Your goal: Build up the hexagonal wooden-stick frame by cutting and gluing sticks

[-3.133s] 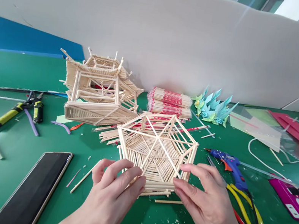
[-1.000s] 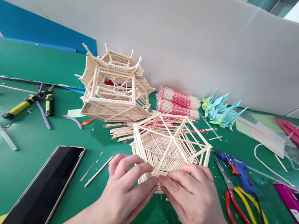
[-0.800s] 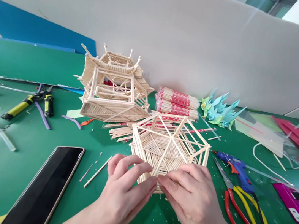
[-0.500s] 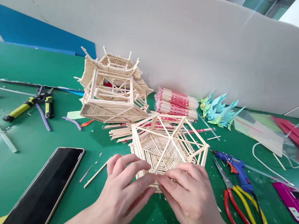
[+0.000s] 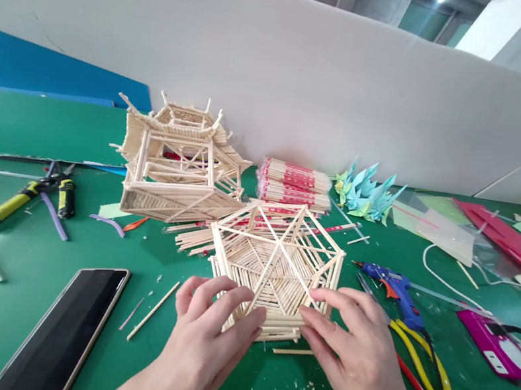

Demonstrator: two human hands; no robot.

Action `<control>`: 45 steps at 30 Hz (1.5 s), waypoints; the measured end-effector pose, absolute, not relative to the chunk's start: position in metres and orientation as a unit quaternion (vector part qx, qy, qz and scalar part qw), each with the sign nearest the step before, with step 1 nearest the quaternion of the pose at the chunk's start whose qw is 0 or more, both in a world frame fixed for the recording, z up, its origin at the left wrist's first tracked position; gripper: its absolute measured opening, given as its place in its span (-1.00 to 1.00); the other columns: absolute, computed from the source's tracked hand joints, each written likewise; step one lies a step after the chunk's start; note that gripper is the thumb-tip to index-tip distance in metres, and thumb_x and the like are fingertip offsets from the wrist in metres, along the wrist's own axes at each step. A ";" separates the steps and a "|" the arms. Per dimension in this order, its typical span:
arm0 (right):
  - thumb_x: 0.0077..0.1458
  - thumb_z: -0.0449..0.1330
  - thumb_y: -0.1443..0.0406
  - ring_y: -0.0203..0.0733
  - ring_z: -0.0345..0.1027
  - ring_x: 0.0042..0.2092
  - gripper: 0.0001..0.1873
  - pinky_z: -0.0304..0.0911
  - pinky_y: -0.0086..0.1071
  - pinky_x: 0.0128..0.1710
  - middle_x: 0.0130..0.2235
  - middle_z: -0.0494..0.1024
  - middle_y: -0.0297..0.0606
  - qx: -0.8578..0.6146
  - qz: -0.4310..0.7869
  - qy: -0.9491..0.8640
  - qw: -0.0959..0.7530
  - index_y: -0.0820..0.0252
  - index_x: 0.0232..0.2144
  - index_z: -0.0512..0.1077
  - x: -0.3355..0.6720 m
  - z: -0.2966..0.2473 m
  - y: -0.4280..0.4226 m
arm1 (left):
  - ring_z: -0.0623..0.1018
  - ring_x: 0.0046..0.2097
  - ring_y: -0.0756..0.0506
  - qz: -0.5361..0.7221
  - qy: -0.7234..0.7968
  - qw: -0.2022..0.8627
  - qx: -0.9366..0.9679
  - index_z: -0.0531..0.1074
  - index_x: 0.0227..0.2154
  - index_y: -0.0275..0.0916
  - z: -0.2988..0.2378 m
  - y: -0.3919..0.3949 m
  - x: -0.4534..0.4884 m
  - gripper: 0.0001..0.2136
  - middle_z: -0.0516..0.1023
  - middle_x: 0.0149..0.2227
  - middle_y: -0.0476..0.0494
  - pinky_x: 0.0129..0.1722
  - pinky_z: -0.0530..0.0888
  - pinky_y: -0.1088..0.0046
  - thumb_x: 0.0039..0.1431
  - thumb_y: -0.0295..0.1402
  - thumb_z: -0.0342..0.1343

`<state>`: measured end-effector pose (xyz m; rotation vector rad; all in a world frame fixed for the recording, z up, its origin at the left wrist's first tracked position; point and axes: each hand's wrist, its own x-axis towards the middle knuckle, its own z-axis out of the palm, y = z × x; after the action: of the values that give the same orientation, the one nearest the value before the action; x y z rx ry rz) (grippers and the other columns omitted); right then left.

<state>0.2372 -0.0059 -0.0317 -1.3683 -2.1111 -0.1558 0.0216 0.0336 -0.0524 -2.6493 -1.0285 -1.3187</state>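
A hexagonal frame of thin wooden sticks (image 5: 276, 262) stands on the green table (image 5: 27, 261) in front of me. My left hand (image 5: 210, 334) rests on its near left edge, fingers curled onto the sticks. My right hand (image 5: 355, 346) touches the near right corner with its fingers stretched forward and slightly apart. A short loose stick (image 5: 292, 350) lies on the mat between my two hands, just below the frame.
A larger stick-built tower model (image 5: 175, 163) lies tipped behind. Wrapped chopstick packs (image 5: 292, 184), paper cranes (image 5: 364, 193), a blue glue gun (image 5: 395, 286), red-and-yellow scissors (image 5: 421, 371), a phone (image 5: 60, 328), yellow-handled cutters (image 5: 28, 194) and a magenta object (image 5: 498, 334) surround it. A white wall stands behind.
My hands, pinched together at the frame's near middle edge, have moved apart to its left and right sides. A loose stick now lies below the frame.
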 end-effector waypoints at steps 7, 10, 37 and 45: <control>0.07 0.19 0.40 -0.16 0.25 -0.17 -0.89 0.13 -0.30 -0.22 -0.22 0.52 -0.28 -0.486 -0.054 -0.793 0.364 0.16 -0.36 0.52 0.237 -0.034 0.000 | 0.36 -0.17 -0.16 -0.423 -0.330 -0.005 -0.844 0.47 -0.31 -0.16 -0.053 0.033 0.023 -0.86 0.51 -0.30 -0.11 -0.15 0.13 0.17 0.14 -0.49 0.04; 0.08 0.18 0.41 -0.17 0.25 -0.18 -0.88 0.15 -0.31 -0.23 -0.22 0.51 -0.27 -0.469 -0.049 -0.801 0.369 0.19 -0.35 0.52 0.239 -0.036 0.002 | 0.36 -0.16 -0.16 -0.411 -0.334 -0.012 -0.848 0.46 -0.30 -0.16 -0.053 0.032 0.022 -0.85 0.50 -0.28 -0.11 -0.14 0.12 0.18 0.14 -0.50 0.04; 0.07 0.20 0.33 -0.06 0.15 0.02 -0.66 0.20 -0.18 -0.09 0.00 0.26 -0.17 -0.476 -0.013 -0.800 0.365 0.10 -0.06 0.34 0.265 -0.060 -0.013 | 0.32 -0.09 -0.21 -0.379 -0.390 -0.002 -0.839 0.39 -0.17 -0.13 -0.056 0.019 0.022 -0.81 0.42 -0.15 -0.17 -0.15 0.19 0.15 0.14 -0.45 0.06; 0.06 0.17 0.47 -0.06 0.17 -0.05 -0.77 0.25 -0.13 -0.15 -0.05 0.30 -0.14 -0.459 -0.093 -0.799 0.376 0.17 -0.20 0.41 0.252 -0.061 -0.007 | 0.30 -0.06 -0.24 -0.418 -0.379 0.020 -0.826 0.40 -0.18 -0.17 -0.063 0.020 0.026 -0.80 0.35 -0.10 -0.24 -0.17 0.22 0.15 0.12 -0.49 0.07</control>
<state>0.2520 -0.0072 -0.0614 -1.1748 -2.0449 -0.2368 0.0260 0.0195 -0.0634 -2.5608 -1.1748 -1.2964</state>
